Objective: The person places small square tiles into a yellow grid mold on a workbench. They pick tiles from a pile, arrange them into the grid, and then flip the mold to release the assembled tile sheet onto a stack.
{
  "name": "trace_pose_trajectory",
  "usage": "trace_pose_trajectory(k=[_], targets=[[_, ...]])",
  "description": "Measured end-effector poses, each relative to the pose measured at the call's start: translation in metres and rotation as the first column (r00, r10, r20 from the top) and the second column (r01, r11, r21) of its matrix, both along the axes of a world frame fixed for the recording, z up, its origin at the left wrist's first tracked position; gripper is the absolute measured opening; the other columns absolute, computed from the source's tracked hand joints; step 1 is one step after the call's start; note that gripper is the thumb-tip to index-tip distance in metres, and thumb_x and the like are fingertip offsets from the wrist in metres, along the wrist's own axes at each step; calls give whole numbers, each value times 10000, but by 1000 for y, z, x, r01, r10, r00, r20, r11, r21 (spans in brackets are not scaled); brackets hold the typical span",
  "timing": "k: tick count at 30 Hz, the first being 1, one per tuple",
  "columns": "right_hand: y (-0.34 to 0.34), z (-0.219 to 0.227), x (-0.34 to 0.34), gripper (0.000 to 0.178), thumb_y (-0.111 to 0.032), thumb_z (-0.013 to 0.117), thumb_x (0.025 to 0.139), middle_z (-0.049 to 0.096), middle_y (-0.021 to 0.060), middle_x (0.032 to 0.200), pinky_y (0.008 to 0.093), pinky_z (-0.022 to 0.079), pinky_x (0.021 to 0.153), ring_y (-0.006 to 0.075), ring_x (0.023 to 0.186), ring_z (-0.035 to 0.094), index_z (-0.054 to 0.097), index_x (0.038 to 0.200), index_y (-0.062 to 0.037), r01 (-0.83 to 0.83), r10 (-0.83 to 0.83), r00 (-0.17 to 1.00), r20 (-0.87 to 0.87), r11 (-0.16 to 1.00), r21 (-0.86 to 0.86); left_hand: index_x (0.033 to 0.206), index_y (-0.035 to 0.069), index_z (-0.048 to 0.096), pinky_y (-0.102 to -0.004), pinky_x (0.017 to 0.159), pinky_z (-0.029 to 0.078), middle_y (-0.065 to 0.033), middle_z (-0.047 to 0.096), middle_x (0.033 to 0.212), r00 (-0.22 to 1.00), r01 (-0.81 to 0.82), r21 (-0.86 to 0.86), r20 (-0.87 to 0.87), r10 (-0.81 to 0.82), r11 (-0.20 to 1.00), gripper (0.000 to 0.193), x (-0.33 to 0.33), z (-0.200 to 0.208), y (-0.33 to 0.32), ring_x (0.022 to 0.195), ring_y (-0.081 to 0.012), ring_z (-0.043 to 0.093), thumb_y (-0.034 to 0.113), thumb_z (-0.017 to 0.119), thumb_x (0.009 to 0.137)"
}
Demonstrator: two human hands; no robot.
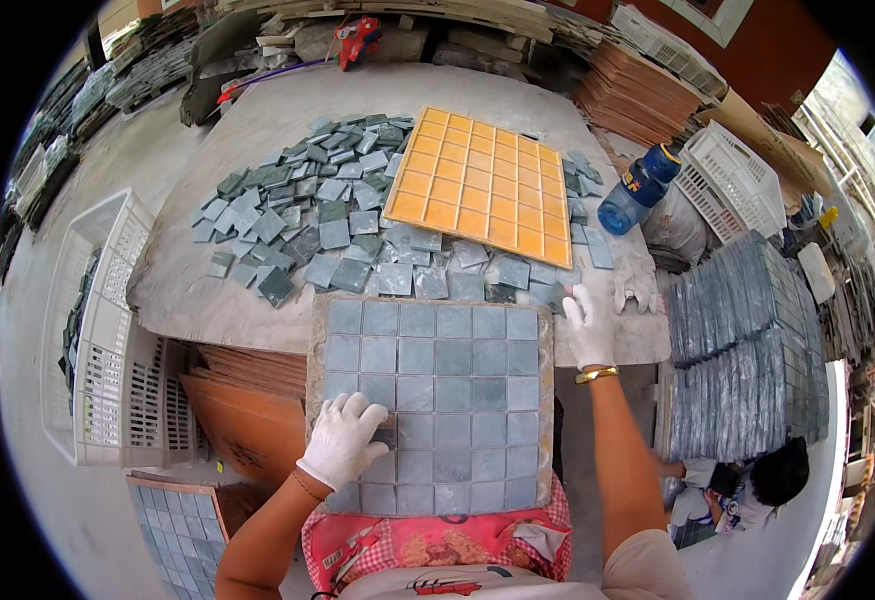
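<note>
A sheet of square blue-grey stone tiles (pixel 453 357), set in rows, lies on a stone-edged board (pixel 547 400) in front of me. My left hand (pixel 344 438), in a white glove, rests on the sheet's left side. Its fingers are bent, with thumb and fingertips on either side of a darker tile (pixel 385 437); the palm side is hidden. My right hand (pixel 588 328), also gloved, is beyond the board's right edge, over the table's near edge. Its fingers are apart and nearest to loose tiles (pixel 546 294); no held thing shows.
A heap of loose tiles (pixel 335 233) covers the table (pixel 188 290). A yellow grid tray (pixel 483 185) lies on it, near a blue bottle (pixel 638 190). White crates (pixel 108 330) stand left, stacked tile sheets (pixel 728 350) right. Another person (pixel 758 490) crouches at lower right.
</note>
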State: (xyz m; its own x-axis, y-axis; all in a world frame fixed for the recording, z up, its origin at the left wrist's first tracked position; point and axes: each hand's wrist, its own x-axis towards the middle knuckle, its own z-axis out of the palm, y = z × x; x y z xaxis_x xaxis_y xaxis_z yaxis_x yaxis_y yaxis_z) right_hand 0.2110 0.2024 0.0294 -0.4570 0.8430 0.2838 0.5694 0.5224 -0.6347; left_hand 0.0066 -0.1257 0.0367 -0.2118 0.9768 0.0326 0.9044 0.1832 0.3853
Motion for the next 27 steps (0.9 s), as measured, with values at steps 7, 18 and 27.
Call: trace_pose_trajectory(k=[7,18,27], targets=[[27,5,-5,442,-187,695,721,562,151,1142,410,430,916,338,1085,524,536,1109,-47,-93,41,830,556,994,65,853,115,585,-361,757,484,-35,579,923,997,59,251,27,-68,966,198,17,-13,-30,884,-242,586,93,676,679],[-61,23,-15,485,-136,729,638,580,125,900,328,494,641,211,692,597,470,1031,-21,-164,155,986,-54,941,-296,1224,-31,472,-275,790,538,-68,540,1076,-281,-533,-332,937,207,778,353,39,7,-57,940,-125,555,10,467,873],[-153,29,-38,227,-130,654,778,641,134,897,349,495,666,278,766,639,562,967,-44,-518,578,816,4,735,-438,1086,87,584,-347,730,480,-103,567,910,779,-264,228,624,68,937,336,46,-1,-4,825,-280,579,4,625,763]])
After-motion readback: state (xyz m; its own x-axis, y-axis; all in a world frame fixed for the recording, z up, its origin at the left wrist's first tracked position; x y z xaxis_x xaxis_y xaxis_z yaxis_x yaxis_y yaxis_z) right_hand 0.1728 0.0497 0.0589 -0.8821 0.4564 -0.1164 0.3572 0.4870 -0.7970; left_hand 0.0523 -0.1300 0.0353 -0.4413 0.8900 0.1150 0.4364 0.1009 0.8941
